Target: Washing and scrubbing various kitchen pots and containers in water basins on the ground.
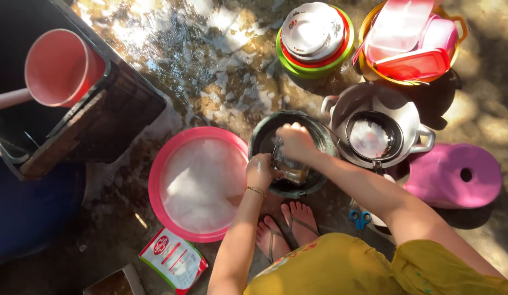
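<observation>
now, glass: i see a clear drinking glass point(289, 170) held over the dark round basin point(314, 131), just right of the pink basin point(155, 180).
axis: its long axis looks tipped, mouth toward the upper left, base toward the lower right; i cannot be fully sure.
left hand: my left hand point(259, 170) is curled tight round the glass's side, a thin bracelet at the wrist.
right hand: my right hand point(295, 141) is closed at the glass's mouth, fingers bent; what it pinches there i cannot tell.
hidden: both hands cover much of the glass; the basin's inside is in deep shadow.
cut off: a pink scoop point(60, 68) on the dark crate runs off the left edge.
textures: white foam fills the pink basin; a metal pot point(412, 117) holds a dark foamy bowl; the ground is wet and sun-dappled.
nearby: stacked plates point(314, 30); a pink plastic stool point(456, 175).
</observation>
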